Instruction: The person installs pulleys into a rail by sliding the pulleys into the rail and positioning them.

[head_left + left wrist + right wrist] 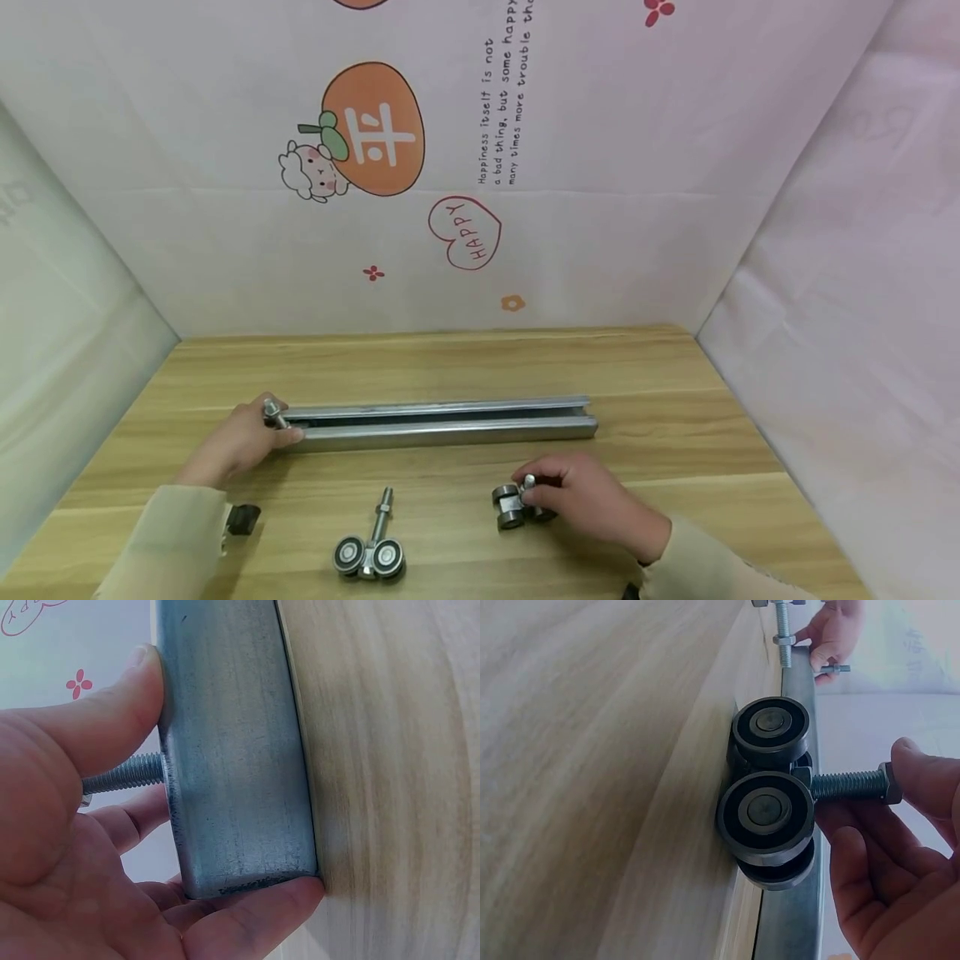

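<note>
A silver channel rail lies lengthwise on the table, its slot facing up. My left hand grips the rail's left end. Its thumb is on the upper edge, and a finger lies against the end face in the left wrist view. Between thumb and fingers a threaded bolt sticks up from the slot; whatever it joins inside is hidden. In front of the rail, my right hand holds a roller trolley by its upright bolt, with the thumb at the nut. The trolley's dark wheels are at the tabletop.
Another roller trolley lies on its side near the front of the wooden table, its bolt pointing toward the rail. Printed white cloth walls off the back, and plain white cloth stands at both sides.
</note>
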The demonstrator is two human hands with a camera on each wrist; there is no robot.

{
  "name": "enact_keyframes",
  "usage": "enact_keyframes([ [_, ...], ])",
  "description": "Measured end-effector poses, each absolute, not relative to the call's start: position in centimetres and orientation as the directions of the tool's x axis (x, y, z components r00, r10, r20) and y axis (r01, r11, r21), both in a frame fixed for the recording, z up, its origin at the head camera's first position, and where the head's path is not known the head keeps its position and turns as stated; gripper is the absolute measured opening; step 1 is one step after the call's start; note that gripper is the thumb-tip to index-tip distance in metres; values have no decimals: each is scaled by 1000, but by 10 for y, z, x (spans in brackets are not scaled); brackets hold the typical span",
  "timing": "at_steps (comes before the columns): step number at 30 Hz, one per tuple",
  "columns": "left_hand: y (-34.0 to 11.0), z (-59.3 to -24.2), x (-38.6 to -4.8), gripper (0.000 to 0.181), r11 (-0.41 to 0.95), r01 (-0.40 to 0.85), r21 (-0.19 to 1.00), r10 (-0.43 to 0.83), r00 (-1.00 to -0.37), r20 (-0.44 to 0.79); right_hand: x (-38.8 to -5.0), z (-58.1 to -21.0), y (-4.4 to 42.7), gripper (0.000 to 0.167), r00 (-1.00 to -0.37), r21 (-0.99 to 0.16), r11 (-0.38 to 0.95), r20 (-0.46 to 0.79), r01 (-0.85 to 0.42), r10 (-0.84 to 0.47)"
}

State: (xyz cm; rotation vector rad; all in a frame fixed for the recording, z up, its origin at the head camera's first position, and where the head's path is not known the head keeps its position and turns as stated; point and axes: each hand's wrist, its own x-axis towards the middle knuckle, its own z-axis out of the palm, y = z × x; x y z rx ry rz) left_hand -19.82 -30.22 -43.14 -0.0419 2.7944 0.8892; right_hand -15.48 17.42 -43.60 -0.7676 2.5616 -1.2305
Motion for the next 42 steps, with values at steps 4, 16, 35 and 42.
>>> enact_keyframes([
  [4, -303, -430, -199, 70, 817, -87, 571, 37, -979, -201, -155, -434, 174, 15, -854, -775, 519, 51, -361, -518],
  [16, -302, -429, -200, 68, 820, -87, 565, 39, -978, -207, -159, -427, 193, 17, -896, -756, 585, 2, -293, -445],
  [35, -302, -429, -198, 68, 819, -95, 566, 35, -976, -215, -168, -411, 262, 25, -967, -741, 655, -32, -148, -254],
  [42, -303, -432, -199, 66, 813, -95, 575, 33, -978, -208, -170, -407, 281, 30, -983, -680, 723, -19, -122, -183],
])
